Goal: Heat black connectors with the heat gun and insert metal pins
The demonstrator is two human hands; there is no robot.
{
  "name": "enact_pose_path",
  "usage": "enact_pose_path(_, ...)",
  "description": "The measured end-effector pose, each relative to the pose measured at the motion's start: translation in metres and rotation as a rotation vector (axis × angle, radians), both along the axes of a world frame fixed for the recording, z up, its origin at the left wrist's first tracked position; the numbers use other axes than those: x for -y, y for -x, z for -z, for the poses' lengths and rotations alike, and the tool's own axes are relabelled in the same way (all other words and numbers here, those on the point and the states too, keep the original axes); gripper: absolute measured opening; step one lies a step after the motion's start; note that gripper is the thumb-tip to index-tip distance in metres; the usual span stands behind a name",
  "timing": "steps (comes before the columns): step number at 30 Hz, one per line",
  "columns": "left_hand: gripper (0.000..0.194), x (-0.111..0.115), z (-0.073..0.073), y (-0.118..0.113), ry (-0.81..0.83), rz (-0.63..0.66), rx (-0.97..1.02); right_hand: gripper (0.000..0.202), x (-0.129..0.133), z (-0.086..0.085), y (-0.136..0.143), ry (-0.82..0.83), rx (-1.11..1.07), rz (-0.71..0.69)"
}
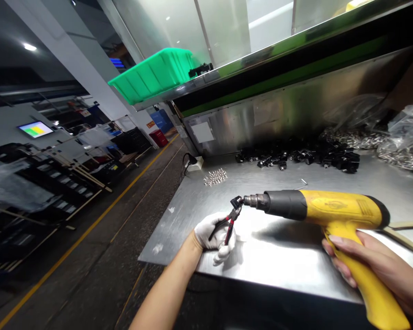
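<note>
My left hand (215, 236), in a white glove, is closed around the red-and-black handles of a pair of pliers (230, 224). Between the plier jaws sits a small black part (236, 201) with a shiny face. My right hand (371, 261) is bare and wraps the grip of a yellow heat gun (340, 208), which lies level with its metal nozzle (256, 200) pointing left. The nozzle tip is right at the black part; whether they touch I cannot tell. Both tools are above the metal table (179, 229).
Small metal fittings (215, 176) stand in rows near the table's left side. Black parts (306, 156) lie piled along the back, with bags of metal pieces (404, 142) at right. A hex key (303, 183) lies behind the gun. A green bin (158, 75) rests on the shelf above.
</note>
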State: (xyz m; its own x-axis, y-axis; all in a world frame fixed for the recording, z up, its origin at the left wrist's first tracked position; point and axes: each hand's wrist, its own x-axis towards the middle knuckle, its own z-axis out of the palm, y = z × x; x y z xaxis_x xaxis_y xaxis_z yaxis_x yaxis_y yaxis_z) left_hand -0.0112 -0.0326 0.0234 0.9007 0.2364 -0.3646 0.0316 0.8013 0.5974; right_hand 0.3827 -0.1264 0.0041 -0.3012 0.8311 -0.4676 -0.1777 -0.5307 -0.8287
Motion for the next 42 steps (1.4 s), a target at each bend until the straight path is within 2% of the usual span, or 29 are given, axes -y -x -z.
enact_pose_path(8,0.083,-0.001,0.001,0.001,-0.016,0.021,-0.019,0.034,0.001,-0.006,0.003,0.003,-0.010,0.008)
enact_pose_path(22,0.083,-0.002,0.009,0.005,-0.007,0.020,-0.005,0.035,0.001,-0.008,0.004,0.022,-0.022,0.010)
enact_pose_path(42,0.082,0.000,0.006,0.000,-0.002,-0.014,0.020,0.036,0.003,-0.008,0.003,0.008,-0.012,0.000)
